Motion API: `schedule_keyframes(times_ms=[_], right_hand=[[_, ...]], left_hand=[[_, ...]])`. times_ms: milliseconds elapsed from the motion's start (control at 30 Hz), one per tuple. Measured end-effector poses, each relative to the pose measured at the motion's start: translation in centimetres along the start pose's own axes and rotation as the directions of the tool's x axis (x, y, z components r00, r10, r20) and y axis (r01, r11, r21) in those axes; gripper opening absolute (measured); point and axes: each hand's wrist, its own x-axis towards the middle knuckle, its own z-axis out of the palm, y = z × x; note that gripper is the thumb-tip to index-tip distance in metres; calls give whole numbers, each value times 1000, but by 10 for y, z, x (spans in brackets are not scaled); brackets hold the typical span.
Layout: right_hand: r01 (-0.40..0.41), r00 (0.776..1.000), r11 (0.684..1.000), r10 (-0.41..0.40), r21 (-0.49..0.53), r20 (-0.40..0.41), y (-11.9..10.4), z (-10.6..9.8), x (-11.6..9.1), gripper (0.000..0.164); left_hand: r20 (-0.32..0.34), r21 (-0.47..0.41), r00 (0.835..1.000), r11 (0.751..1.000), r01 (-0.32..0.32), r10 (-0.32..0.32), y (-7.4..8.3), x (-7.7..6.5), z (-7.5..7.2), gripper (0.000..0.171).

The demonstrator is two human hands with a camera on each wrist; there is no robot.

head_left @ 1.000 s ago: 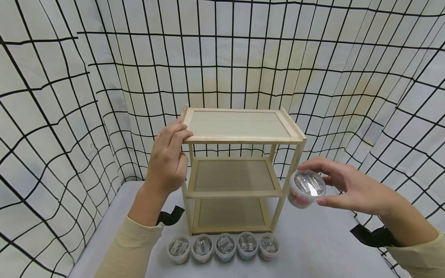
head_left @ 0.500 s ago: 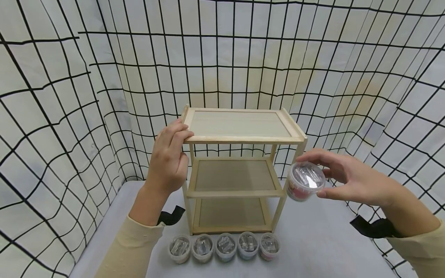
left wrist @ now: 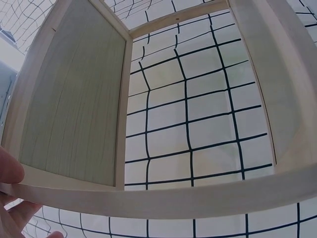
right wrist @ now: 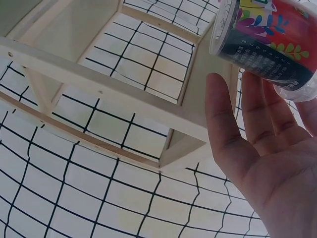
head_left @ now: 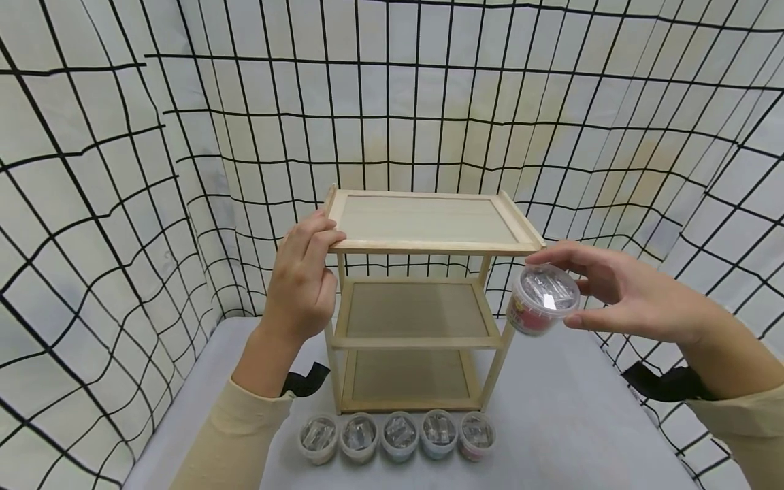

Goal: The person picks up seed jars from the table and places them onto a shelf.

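Pinching tub (head_left: 542,299) in right hand (head_left: 633,296), gripping shelf unit (head_left: 416,309) with left hand (head_left: 306,275)

Holding tub clamped between right thumb and fingers, off the white table (head_left: 582,422), lower than top board (head_left: 429,218), at right front corner of shelf unit; cannot tell if touching it. Noting leaf print and dark panel on tub in right wrist view. Clamping left front corner of top board with left hand. Counting five lidded tubs (head_left: 399,437) in a row on table, just in front of shelf unit.
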Motion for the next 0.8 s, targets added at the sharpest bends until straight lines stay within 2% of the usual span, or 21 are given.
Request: schedule_keyframes(times_ms=[367, 567, 800], right_hand=[[46, 999, 998, -46, 36, 21, -8, -15, 15, 75], [64, 998, 996, -64, 61, 1, -12, -23, 20, 75], [39, 999, 996, -40, 85, 16, -15, -34, 25, 73]], left_hand=[[0, 8, 1000, 1000, -1, 1, 0, 0, -1, 53], [5, 6, 1000, 1000, 6, -6, 2, 0, 0, 54], [3, 6, 1000, 1000, 4, -4, 1, 0, 0, 53]])
